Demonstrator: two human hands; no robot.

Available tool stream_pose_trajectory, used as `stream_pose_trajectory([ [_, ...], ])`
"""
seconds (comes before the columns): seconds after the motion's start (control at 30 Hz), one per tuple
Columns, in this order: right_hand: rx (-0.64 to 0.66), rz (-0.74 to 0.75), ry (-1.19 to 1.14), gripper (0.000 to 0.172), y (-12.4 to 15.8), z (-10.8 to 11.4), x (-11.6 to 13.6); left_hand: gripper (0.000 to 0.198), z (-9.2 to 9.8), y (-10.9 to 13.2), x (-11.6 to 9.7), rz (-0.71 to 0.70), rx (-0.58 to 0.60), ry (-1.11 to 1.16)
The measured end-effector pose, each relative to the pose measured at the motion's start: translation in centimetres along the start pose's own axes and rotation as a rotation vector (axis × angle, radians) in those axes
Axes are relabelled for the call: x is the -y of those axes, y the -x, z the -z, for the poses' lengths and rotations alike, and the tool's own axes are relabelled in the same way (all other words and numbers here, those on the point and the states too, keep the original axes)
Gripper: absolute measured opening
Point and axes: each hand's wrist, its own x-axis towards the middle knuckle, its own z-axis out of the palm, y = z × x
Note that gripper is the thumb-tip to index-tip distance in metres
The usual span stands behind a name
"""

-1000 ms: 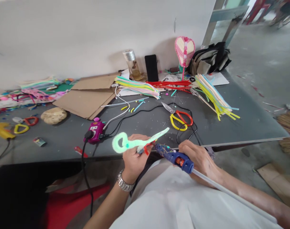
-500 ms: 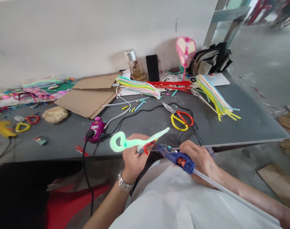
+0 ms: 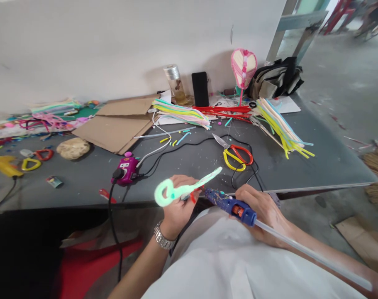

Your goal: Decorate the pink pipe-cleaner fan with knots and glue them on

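My left hand (image 3: 176, 207) grips a pale green pipe-cleaner piece (image 3: 184, 189), which is bent into a loop at one end and has a long tapering tail. A small red pipe-cleaner bit (image 3: 193, 195) sits near its middle, beside my fingers. My right hand (image 3: 263, 214) is shut around a blue hot glue gun (image 3: 234, 206). Its paint-spattered nozzle end points left at the red bit, close to it. A long clear glue stick (image 3: 313, 256) runs from the gun's back, over my right forearm.
The grey table (image 3: 301, 174) holds scissors (image 3: 234, 153) with red and yellow handles, a purple power socket (image 3: 125, 170), black cords, cardboard sheets (image 3: 114, 128), and bundles of coloured pipe cleaners (image 3: 282, 126). A pink-and-cream fan ornament (image 3: 244, 70) stands by the wall.
The green loop has swung to the right and turned slightly in my left hand. The glue gun has shifted a little right, and the whole view has drifted slightly.
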Motion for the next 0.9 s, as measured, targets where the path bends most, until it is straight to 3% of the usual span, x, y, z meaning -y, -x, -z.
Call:
stream_pose_trajectory([
  [0.43,-0.017,0.011,0.096,0.01,0.2,0.31,0.04,0.01,0.06,0.07,-0.06,-0.003,0.006,-0.046],
  [0.9,0.004,0.009,-0.014,0.016,-0.14,0.04,0.29,0.012,-0.01,0.21,0.26,-0.01,0.011,-0.012],
])
